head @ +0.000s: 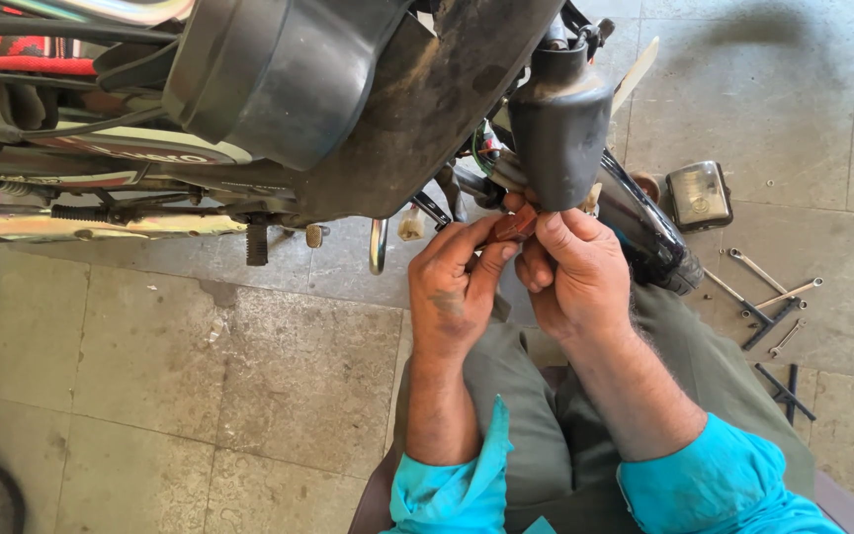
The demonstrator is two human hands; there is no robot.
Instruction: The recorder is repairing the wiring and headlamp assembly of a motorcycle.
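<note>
1. Overhead, the motorcycle [279,89] fills the upper frame, cut off on the left and top; its heavy, rigid body stays put, so nothing there needs holding.
2. Just below its black cover [557,124], both hands meet: the left hand [455,287] and right hand [575,272] each pinch closed on the small reddish connector [514,225].
3. That part looks light, stiff and probably brittle plastic; its outer shell seems the safest hold.
4. Fingers hide most of it, and whether wires run from it I cannot tell.
5. Right of the motorcycle, wrenches [768,297] lie on the floor [200,396].
</note>
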